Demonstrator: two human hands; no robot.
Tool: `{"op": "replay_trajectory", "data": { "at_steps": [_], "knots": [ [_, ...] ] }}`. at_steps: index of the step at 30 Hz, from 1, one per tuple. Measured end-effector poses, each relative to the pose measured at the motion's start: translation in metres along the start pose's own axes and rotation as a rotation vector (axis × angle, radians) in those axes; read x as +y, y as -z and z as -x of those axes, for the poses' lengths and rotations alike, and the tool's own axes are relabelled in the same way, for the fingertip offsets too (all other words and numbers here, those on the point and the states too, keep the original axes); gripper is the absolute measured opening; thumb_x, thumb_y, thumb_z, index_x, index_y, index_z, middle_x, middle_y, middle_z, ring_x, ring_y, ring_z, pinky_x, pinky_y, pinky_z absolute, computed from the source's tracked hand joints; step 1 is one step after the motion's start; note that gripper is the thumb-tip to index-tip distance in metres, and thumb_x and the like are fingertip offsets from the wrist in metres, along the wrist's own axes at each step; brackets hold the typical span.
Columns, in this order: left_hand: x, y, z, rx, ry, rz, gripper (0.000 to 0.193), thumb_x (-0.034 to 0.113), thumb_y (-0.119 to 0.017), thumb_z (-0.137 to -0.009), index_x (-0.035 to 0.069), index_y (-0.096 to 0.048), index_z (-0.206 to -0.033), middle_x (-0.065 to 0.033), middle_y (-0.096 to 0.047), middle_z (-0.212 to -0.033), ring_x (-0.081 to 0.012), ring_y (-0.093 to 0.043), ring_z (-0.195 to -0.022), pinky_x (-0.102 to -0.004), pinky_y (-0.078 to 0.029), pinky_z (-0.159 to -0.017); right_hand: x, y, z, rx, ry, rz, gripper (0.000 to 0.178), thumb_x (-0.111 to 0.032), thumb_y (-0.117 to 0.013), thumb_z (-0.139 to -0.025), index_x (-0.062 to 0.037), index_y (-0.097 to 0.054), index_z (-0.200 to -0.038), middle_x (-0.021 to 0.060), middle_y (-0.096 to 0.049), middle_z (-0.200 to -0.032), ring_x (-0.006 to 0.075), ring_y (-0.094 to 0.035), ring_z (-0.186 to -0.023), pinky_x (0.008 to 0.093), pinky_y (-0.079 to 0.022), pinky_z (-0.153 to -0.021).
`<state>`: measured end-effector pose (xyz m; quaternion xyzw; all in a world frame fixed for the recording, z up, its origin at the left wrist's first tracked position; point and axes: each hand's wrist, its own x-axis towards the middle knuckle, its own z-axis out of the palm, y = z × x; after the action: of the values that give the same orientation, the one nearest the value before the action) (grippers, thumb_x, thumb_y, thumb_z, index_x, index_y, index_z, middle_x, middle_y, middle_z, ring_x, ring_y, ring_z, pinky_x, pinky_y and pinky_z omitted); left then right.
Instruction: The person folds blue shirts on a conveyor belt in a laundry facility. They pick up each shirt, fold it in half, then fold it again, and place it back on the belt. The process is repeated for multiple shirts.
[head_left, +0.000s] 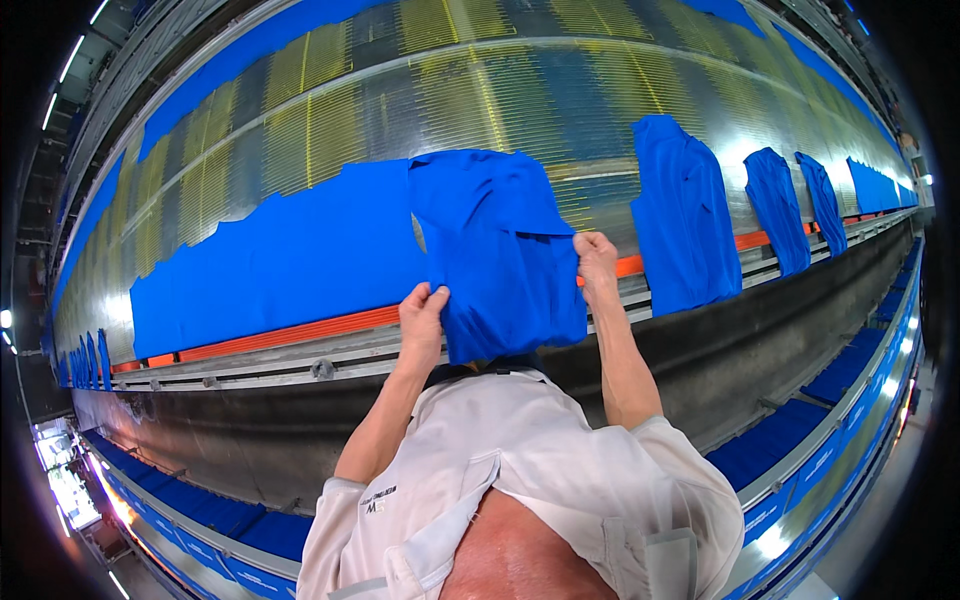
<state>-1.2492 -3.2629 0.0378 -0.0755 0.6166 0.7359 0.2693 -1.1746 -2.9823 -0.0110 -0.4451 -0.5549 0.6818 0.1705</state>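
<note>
Long and grey, the table, banded with fine yellow lines, stretches beyond the fingers and curves away on both sides. Between the fingers and ahead of them is the blue cloth, its upper part on the table, its lower part hanging over the near edge. Low on its side, the left hand pinches it between thumb and fingers; the right hand pinches the opposite side, farther from the body.

Left of the fingers, flat cloth lies spread above an orange strip; that stretch looks done. Creased and folded over, the held piece seems only partly laid. Right of the fingers, three draped cloths hang over the edge and appear left to do.

Hidden behind the held cloth are some fingertips and part of the strip. Whether its upper left edge overlaps the flat cloth or merely meets it, I cannot tell, nor whether that spread is one piece or several. Far left of the fingers, small hanging pieces are too tiny to count, and the dark rim cuts off the view.
</note>
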Motion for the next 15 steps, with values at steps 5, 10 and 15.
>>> {"op": "replay_trajectory", "data": {
  "at_steps": [5, 10, 15],
  "knots": [
    [0.021, 0.015, 0.007, 0.003, 0.238, 0.568, 0.024, 0.017, -0.063, -0.090, 0.005, -0.059, -0.110, -0.0084, -0.065, -0.106, -0.0207, -0.063, -0.097, -0.0346, -0.051, -0.089, -0.013, 0.027, 0.016, 0.153, -0.028, -0.430, 0.013, -0.016, -0.057, -0.094, -0.0029, -0.058, -0.091, 0.0034, -0.059, -0.076, 0.0120, -0.055, -0.062, 0.0268, -0.046, -0.054],
    [0.021, 0.037, 0.015, -0.045, 0.170, 0.370, 0.037, 0.021, -0.066, -0.090, 0.001, -0.056, -0.119, -0.0121, -0.063, -0.115, -0.0222, -0.061, -0.103, -0.0356, -0.050, -0.091, -0.044, 0.046, 0.079, 0.064, -0.175, -0.352, 0.020, -0.021, -0.052, -0.097, -0.0089, -0.049, -0.081, 0.0006, -0.046, -0.064, 0.0096, -0.047, -0.045, 0.0200, -0.027, -0.032],
    [0.009, 0.047, 0.036, 0.051, 0.089, 0.258, 0.034, 0.016, -0.063, -0.090, 0.002, -0.055, -0.120, -0.0093, -0.063, -0.113, -0.0215, -0.062, -0.102, -0.0365, -0.050, -0.088, -0.044, 0.086, 0.105, 0.115, -0.079, -0.225, 0.018, -0.023, -0.058, -0.094, -0.0079, -0.054, -0.085, -0.0007, -0.048, -0.063, 0.0098, -0.045, -0.044, 0.0202, -0.029, -0.034]
  ]
}}
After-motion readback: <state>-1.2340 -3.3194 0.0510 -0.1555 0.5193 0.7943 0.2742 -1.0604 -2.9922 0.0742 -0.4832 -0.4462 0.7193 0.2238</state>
